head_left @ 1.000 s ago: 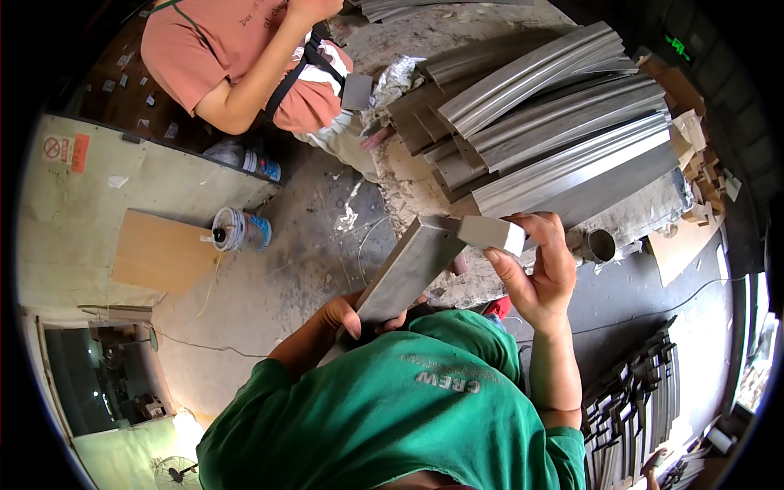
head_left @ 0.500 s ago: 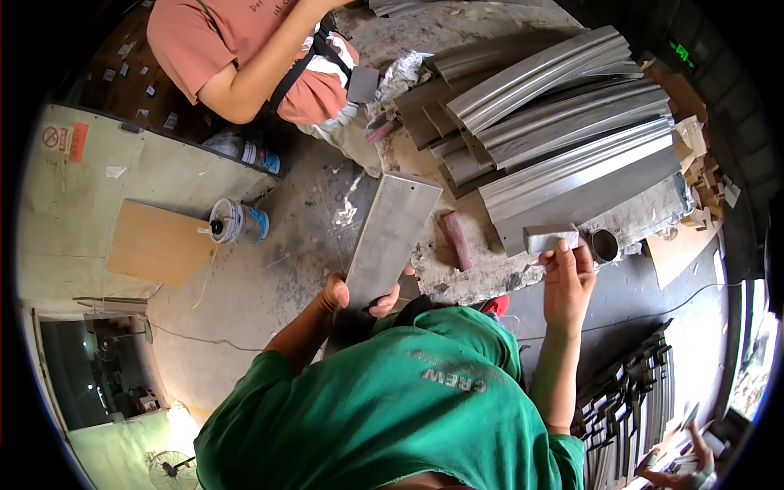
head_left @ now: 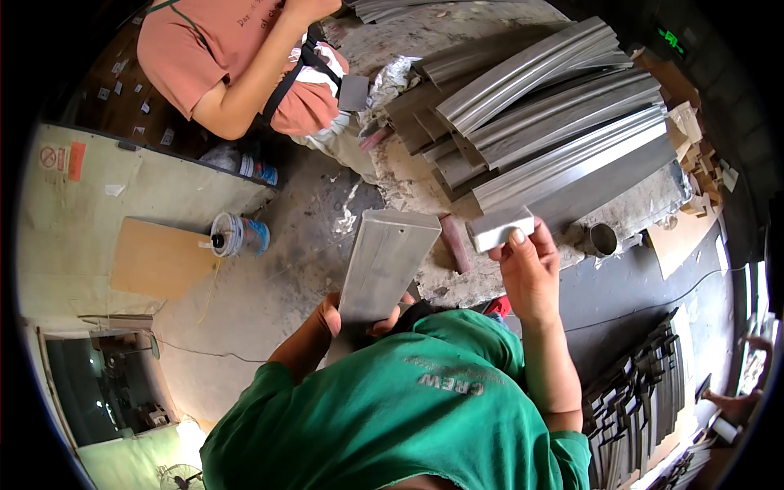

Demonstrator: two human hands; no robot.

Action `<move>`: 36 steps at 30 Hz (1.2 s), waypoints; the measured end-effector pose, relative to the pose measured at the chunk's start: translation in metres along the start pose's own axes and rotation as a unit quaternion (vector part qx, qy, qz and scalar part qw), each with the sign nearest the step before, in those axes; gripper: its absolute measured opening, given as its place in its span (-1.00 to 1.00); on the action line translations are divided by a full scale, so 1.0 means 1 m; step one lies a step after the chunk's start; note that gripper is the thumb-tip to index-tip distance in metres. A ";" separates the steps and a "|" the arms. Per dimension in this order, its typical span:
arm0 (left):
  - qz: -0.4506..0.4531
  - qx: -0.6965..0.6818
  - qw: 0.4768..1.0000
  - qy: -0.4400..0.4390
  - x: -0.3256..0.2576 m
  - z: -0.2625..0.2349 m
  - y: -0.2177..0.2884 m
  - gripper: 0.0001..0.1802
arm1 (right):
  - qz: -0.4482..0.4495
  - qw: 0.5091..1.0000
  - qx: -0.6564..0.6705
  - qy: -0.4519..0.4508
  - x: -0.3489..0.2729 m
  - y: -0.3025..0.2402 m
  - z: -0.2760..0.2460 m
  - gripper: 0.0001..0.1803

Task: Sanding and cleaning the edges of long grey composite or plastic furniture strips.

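Note:
My left hand [head_left: 329, 315] is closed around the lower part of a long flat grey metal piece [head_left: 382, 257], thumb on one side and fingertips on the other. The piece is tilted up, with a small hole near its far end. My right hand [head_left: 531, 273] pinches a small pale grey rectangular block [head_left: 501, 229] between thumb and fingers. That block is held to the right of the metal piece, apart from it. Behind it, a reddish-brown worn bar [head_left: 455, 244] lies on the bench edge.
A pile of curved metal profiles [head_left: 563, 106] covers much of the stained bench [head_left: 465, 282]. A round metal cup [head_left: 603, 239] sits at its right edge. Across from me stands a person in a salmon shirt [head_left: 204, 65]. A bucket [head_left: 238, 234] and stacked metal strips [head_left: 641, 400] flank me.
My right hand has brought the block leftward, closer to the metal piece. The metal piece's far end has come down nearer to me. The view has shifted slightly.

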State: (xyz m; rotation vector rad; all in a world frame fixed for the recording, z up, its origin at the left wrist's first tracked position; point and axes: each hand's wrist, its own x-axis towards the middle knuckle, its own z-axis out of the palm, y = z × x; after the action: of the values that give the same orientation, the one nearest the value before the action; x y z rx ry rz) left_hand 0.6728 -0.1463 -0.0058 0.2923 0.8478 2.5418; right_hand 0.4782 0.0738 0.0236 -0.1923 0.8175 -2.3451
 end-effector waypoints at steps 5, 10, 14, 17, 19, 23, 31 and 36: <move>-0.007 0.025 1.000 0.015 0.000 0.006 -0.002 0.19 | -0.052 0.993 -0.084 -0.069 0.007 -0.011 0.024 -0.64; 0.013 0.030 0.999 0.040 -0.002 0.010 -0.005 0.23 | -0.039 0.990 -0.111 -0.076 0.013 -0.018 0.022 -0.63; -0.013 0.055 0.994 0.096 -0.005 0.015 -0.002 0.25 | -0.072 0.988 -0.098 -0.091 0.012 -0.029 0.023 -0.63; -0.018 0.032 0.998 0.060 -0.007 0.010 -0.005 0.24 | -0.066 0.975 -0.155 -0.144 0.014 -0.045 0.023 -0.62; -0.010 0.061 0.996 0.070 -0.002 0.014 -0.005 0.29 | -0.113 0.964 -0.173 -0.165 0.018 -0.044 0.022 -0.60; -0.029 0.062 0.996 0.058 -0.004 0.011 -0.005 0.29 | -0.058 0.962 -0.200 -0.176 0.020 -0.051 0.019 -0.58; -0.010 0.023 0.995 0.094 -0.001 0.018 -0.006 0.25 | -0.038 0.972 -0.143 -0.184 0.025 -0.041 0.016 -0.61; 0.036 0.051 0.991 0.115 0.006 0.023 -0.008 0.25 | -0.012 0.983 -0.125 -0.133 0.026 -0.035 0.017 -0.65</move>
State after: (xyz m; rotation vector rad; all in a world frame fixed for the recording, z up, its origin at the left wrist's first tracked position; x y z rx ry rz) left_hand 0.6780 -0.1261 0.0080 0.0623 1.0738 2.6376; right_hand 0.4447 0.0701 0.0566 -0.6102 0.9741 -2.1706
